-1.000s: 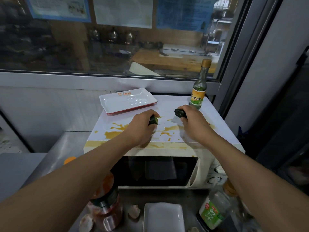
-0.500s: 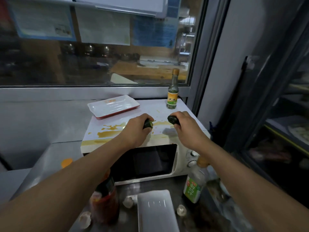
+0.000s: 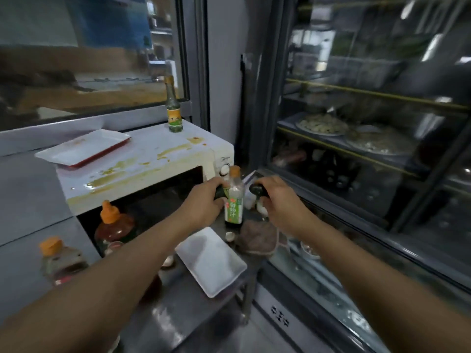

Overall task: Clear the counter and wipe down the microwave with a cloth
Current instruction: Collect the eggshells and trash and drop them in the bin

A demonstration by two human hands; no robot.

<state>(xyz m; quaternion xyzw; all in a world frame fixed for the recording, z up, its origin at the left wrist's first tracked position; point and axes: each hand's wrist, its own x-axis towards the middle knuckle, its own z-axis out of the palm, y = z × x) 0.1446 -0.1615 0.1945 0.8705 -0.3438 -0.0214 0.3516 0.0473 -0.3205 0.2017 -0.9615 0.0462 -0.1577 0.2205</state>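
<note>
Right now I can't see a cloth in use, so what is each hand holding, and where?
Each fist is wrapped round a small dark handle: left hand, right hand. Neither holds a cloth.

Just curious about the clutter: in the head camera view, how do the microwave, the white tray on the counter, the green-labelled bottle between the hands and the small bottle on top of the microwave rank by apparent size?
1. microwave
2. white tray
3. green-labelled bottle
4. small bottle, though it stands farther away, so 3 and 4 are unsure.
</note>
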